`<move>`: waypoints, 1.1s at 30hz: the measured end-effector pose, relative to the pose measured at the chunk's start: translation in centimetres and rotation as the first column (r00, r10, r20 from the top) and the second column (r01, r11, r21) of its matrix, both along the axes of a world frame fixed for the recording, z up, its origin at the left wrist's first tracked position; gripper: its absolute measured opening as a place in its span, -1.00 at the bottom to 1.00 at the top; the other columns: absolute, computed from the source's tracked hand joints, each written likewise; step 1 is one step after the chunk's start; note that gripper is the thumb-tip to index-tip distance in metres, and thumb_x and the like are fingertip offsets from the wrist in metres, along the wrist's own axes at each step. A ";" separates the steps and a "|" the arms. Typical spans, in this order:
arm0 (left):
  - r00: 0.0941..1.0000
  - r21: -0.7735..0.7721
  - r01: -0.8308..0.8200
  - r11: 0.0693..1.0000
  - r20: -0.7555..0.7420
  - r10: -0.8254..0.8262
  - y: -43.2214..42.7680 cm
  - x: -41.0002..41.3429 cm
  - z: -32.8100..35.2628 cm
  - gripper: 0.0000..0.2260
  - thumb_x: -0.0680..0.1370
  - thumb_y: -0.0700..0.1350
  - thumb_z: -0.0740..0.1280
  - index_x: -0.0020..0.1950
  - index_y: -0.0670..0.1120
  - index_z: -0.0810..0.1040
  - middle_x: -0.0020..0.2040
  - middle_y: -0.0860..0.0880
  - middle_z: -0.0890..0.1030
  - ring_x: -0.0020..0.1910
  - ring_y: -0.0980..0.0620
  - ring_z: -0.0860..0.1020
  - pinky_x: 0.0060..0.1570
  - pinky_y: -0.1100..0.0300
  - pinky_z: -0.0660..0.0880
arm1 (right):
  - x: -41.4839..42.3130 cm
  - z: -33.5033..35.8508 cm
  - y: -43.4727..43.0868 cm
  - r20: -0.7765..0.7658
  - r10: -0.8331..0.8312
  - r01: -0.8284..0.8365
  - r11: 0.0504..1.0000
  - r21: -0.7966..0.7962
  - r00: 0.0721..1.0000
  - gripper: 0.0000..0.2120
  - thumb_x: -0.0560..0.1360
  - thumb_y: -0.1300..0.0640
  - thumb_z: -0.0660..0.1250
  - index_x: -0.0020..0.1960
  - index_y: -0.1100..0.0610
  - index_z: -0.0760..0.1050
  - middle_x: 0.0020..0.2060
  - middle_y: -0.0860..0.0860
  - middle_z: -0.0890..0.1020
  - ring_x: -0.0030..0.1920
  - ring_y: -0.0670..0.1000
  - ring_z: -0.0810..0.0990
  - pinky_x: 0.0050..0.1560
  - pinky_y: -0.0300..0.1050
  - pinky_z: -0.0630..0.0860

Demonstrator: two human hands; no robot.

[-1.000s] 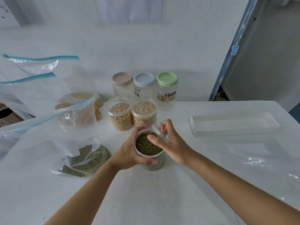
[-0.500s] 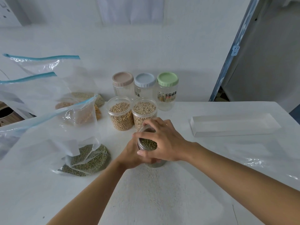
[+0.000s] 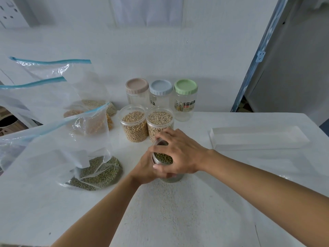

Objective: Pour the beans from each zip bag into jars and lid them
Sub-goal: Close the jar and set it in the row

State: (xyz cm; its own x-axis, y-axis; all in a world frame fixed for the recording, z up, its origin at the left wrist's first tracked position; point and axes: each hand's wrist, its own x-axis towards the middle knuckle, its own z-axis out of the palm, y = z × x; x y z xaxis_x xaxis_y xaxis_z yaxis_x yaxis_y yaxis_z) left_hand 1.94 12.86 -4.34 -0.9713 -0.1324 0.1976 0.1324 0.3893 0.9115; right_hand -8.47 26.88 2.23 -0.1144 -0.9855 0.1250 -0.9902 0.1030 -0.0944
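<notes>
A: Hands: left hand [image 3: 147, 168] wrapped round the wall of the mung bean jar [image 3: 162, 158], near desk [image 3: 178, 211] centre. Right hand [image 3: 179, 154] spread over the mouth, fingers clamped on the clear lid [image 3: 157, 142].

B: Handling?

A: Rigid clear plastic, smooth, prob. slippery; nearly full, so some weight, tips & spills if knocked. Best hold low on the wall w/ left, lid by its rim w/ right. Lid seated or not: can't tell.

B: Rest?

A: Soybean jar [image 3: 134, 125] & pale bean jar [image 3: 160, 122] just behind; mung bean bag [image 3: 96, 173] to the left, soft, floppy.
</notes>
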 end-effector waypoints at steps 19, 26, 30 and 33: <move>0.996 0.157 -0.024 0.987 0.089 0.010 0.4 0.3 0.2 -0.23 0.25 -0.28 0.68 0.38 -0.09 0.43 0.24 0.12 0.64 0.27 0.09 0.58 0.22 0.30 0.47 | -0.6 4.4 0.8 0.132 -0.094 0.065 0.975 0.212 0.987 -0.26 0.44 -0.42 0.32 0.53 -0.21 0.24 0.51 -0.05 0.30 0.49 0.05 0.24 0.41 0.07 0.33; 0.996 0.117 -0.017 0.993 0.094 0.006 0.4 0.3 0.0 -0.29 0.30 -0.40 0.63 0.36 -0.16 0.42 0.17 0.14 0.64 0.20 0.08 0.60 0.15 0.27 0.51 | 0.8 3.8 -0.3 0.022 -0.249 0.237 0.943 0.233 0.968 -0.31 0.46 -0.50 0.20 0.49 -0.20 0.26 0.38 0.05 0.33 0.33 0.13 0.30 0.16 0.07 0.49; 0.995 0.106 -0.035 0.994 0.100 0.025 0.5 0.5 0.3 -0.26 0.30 -0.40 0.63 0.38 -0.08 0.41 0.20 0.19 0.62 0.26 0.11 0.58 0.20 0.27 0.50 | 1.7 3.9 -1.4 -0.050 -0.336 0.335 0.895 0.294 0.941 -0.27 0.46 -0.48 0.19 0.51 -0.17 0.20 0.51 0.15 0.25 0.43 0.27 0.27 0.22 0.15 0.46; 0.992 0.103 -0.026 0.994 0.124 0.013 0.4 0.5 0.3 -0.27 0.30 -0.44 0.60 0.35 -0.06 0.41 0.18 0.22 0.63 0.23 0.12 0.59 0.16 0.27 0.52 | 0.9 4.7 -1.7 0.024 -0.301 0.273 0.891 0.363 0.953 -0.28 0.43 -0.49 0.24 0.47 -0.17 0.27 0.33 0.10 0.43 0.30 0.21 0.43 0.14 0.10 0.50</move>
